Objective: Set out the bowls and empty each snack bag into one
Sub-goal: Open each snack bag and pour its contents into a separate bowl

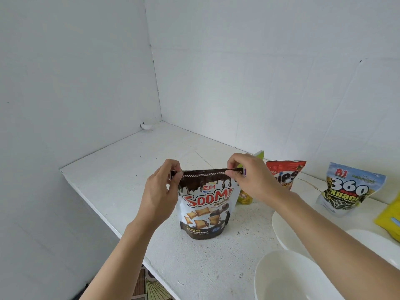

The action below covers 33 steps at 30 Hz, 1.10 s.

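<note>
A brown-and-white Soomi snack bag (205, 204) stands upright on the white counter (121, 169). My left hand (161, 191) pinches the bag's top left corner. My right hand (249, 176) pinches the top right corner, and the sealed top strip is stretched between them. Three white bowls lie at the right: one near bowl (287, 278), one behind my right forearm (283, 230), one at the far right (376, 243). Other bags stand behind: a red chips bag (287, 172), a blue-and-white 360 Kuaci bag (350, 187), a yellow-green bag (245, 199) partly hidden, and a yellow bag (389, 215) at the frame edge.
White walls meet in a corner behind the counter. The counter's left edge (93, 204) drops off to the floor, where a patterned mat (155, 289) shows below.
</note>
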Each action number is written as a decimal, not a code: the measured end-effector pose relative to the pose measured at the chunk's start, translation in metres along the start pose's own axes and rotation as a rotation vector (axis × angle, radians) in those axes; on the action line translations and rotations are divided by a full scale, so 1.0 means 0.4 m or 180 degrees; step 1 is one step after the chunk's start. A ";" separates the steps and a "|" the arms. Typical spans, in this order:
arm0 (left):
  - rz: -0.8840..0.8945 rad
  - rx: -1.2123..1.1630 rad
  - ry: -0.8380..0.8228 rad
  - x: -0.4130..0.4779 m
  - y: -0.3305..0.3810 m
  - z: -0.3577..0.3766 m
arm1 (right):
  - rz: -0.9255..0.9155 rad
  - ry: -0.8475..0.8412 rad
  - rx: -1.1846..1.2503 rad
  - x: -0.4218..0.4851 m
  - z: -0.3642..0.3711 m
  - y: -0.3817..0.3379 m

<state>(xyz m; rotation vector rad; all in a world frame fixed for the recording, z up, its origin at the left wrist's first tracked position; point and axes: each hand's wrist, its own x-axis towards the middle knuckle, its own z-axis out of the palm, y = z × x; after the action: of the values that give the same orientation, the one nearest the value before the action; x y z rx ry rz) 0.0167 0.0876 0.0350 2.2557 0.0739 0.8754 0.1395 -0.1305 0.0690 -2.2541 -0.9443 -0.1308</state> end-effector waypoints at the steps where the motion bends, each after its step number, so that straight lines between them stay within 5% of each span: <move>1: -0.0004 -0.0024 -0.0011 -0.001 0.004 0.002 | -0.0010 -0.0032 0.0031 -0.002 0.004 -0.010; 13: 0.0131 -0.0117 0.0029 -0.023 0.060 0.035 | -0.0501 -0.0203 -0.0227 0.002 0.071 -0.143; 23: -0.0012 -0.1038 -0.1670 0.015 0.088 -0.067 | -0.1013 -0.0151 -0.0204 -0.038 0.024 -0.096; 33: 0.0365 -0.1122 -0.1346 -0.011 0.114 0.016 | -0.0753 -0.0032 0.0456 -0.111 0.014 -0.069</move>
<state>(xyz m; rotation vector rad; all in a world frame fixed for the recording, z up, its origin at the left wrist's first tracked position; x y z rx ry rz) 0.0087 0.0483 0.0582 2.0728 -0.3770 0.4107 0.0880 -0.1394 0.0650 -2.0093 -1.1858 -0.1516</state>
